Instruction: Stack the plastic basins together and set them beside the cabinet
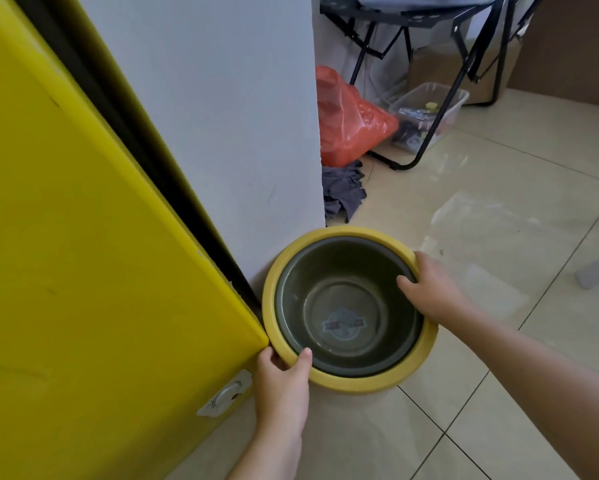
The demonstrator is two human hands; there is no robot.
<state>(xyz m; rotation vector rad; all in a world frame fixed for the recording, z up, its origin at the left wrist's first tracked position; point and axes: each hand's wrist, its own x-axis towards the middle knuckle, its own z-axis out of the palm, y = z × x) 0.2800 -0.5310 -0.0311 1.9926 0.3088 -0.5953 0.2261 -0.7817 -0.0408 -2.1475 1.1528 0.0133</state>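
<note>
We see only the rim of the yellow basin (339, 233); the dark basin (346, 306) nested inside hides its interior. The sticker (343, 323) on the dark basin's bottom is too blurred to read. The yellow cabinet (66, 237) runs off the left edge, and the folding chair (429, 15) off the top.

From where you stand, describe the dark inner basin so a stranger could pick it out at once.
Start at the big yellow cabinet on the left and follow its lower corner to the floor by the white wall. There a yellow basin sits, gripped by the left hand and right hand. Nested inside is the dark basin, grey-green with a faded sticker on its bottom.
</note>
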